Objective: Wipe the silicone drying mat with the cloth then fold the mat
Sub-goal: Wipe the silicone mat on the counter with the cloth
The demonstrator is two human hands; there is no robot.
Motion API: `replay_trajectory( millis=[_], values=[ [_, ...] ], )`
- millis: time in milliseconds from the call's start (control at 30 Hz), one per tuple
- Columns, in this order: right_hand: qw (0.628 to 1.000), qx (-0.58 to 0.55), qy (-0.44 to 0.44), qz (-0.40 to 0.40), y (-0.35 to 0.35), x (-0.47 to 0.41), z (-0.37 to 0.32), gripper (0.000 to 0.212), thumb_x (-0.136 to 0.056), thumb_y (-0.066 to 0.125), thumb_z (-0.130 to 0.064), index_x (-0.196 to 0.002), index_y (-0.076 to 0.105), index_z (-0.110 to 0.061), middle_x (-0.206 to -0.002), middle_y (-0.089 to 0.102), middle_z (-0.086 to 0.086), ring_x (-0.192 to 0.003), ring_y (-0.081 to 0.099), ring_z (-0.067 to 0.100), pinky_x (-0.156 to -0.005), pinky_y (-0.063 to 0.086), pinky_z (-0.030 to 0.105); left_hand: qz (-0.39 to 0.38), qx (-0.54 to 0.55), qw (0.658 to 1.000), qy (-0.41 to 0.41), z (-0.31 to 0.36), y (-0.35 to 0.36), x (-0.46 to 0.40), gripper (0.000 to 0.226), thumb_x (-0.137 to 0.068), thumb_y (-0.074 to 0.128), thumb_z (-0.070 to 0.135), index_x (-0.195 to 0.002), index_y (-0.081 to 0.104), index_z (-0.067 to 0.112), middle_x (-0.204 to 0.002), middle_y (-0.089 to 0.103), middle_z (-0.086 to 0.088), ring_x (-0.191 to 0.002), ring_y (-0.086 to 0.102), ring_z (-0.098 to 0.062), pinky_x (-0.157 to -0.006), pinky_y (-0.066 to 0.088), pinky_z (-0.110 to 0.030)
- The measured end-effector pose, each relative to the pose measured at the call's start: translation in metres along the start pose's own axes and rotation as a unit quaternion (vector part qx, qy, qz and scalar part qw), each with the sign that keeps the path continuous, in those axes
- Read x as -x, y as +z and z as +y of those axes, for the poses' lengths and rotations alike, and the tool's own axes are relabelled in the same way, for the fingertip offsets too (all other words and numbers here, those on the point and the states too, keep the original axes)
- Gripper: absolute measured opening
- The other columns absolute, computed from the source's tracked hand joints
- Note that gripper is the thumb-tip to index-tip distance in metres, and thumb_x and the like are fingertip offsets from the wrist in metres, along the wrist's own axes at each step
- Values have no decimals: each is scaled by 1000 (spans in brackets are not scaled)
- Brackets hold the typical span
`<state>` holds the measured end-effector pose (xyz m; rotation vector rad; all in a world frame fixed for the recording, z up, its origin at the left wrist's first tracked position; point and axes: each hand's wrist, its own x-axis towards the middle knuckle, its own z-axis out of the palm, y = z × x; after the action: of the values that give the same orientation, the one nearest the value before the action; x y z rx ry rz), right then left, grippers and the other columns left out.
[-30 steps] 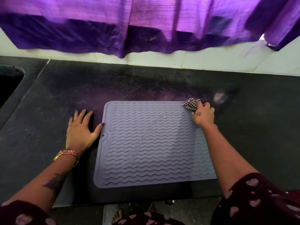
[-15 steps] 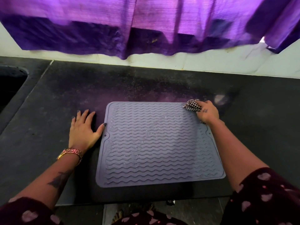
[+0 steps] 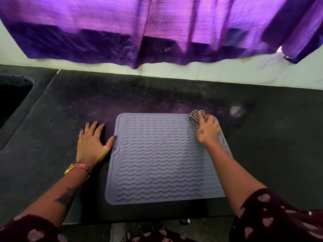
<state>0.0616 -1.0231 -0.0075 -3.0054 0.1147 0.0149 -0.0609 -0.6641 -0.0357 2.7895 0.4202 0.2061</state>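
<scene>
A grey-lilac silicone drying mat (image 3: 157,159) with wavy ridges lies flat on the dark counter, with small water droplets glinting across its middle. My right hand (image 3: 208,130) grips a bunched black-and-white checked cloth (image 3: 195,117) and presses it on the mat's far right corner. My left hand (image 3: 92,140) rests flat on the counter just left of the mat, fingers spread, with the thumb tip touching the mat's left edge.
The dark stone counter (image 3: 262,145) extends on all sides of the mat. A sink recess (image 3: 12,96) opens at the far left. A purple curtain (image 3: 157,28) hangs over the white wall behind. A small pale spot (image 3: 236,110) marks the counter right of the cloth.
My right hand with the cloth has shifted slightly left and toward me along the mat's far right corner. My left hand stays flat beside the mat.
</scene>
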Motion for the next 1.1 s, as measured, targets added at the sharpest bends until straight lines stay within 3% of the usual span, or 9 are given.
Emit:
replay_trajectory(
  millis=[67,200,333,533,733,833,933,1033,1100],
  values=[
    [999,41,-2,0,-1,-1,-5,62,-94,42,-16,-148,14,-26,-148,19,17,-133,22,37,-110,22,43,4,1,1000,1,1,-1,0,86,-75,26,69,-141,41,15,-152,31,-10,-144,15,-30,-118,10,-45],
    [999,-41,-16,-10,-14,-7,-9,58,-90,46,-10,-144,30,-24,-136,35,16,-120,38,33,-100,36,37,6,0,1000,-1,2,-1,1,87,-74,26,69,-140,41,15,-152,32,-10,-144,16,-31,-117,11,-45],
    [999,39,-38,-2,9,16,-31,70,-91,44,-10,-149,7,-28,-152,12,14,-134,20,35,-111,19,45,3,-1,1000,0,2,-1,0,82,-77,31,65,-140,41,14,-151,32,-11,-143,16,-32,-117,11,-45],
    [999,-36,-38,-3,-1,11,-31,66,-89,46,-7,-147,21,-28,-143,27,14,-124,30,33,-104,32,43,7,2,1000,2,3,-3,1,86,-74,27,68,-139,43,13,-151,33,-12,-143,18,-32,-117,12,-46],
    [998,-5,-65,-17,7,24,-43,75,-88,44,-2,-148,10,-32,-153,11,10,-132,19,33,-111,18,44,4,5,1000,2,2,-3,1,85,-74,29,67,-139,43,13,-150,34,-12,-143,18,-33,-117,12,-47],
    [985,-142,-74,-58,-7,15,-30,68,-88,44,4,-145,28,-31,-146,28,11,-127,29,29,-105,27,27,4,10,1000,1,1,-3,2,90,-72,24,71,-139,43,14,-150,34,-12,-143,18,-33,-117,12,-47],
    [966,-255,-32,27,-21,19,-7,60,-85,44,10,-137,46,-19,-131,50,12,-114,49,27,-82,31,3,8,13,1000,1,1,-3,2,92,-71,23,72,-139,43,13,-150,34,-12,-143,18,-33,-117,12,-47],
    [965,-203,83,143,-19,40,16,59,-81,48,5,-135,49,-20,-129,52,12,-110,49,33,-94,40,31,10,9,1000,2,2,-3,1,91,-71,23,72,-139,44,14,-150,34,-11,-143,18,-33,-117,13,-47],
    [975,-136,108,139,-5,60,22,61,-82,49,0,-139,41,-21,-137,43,11,-112,42,33,-96,37,40,12,5,1000,2,2,-2,1,90,-72,23,71,-139,44,14,-150,34,-11,-143,18,-32,-117,13,-47]
  ],
)
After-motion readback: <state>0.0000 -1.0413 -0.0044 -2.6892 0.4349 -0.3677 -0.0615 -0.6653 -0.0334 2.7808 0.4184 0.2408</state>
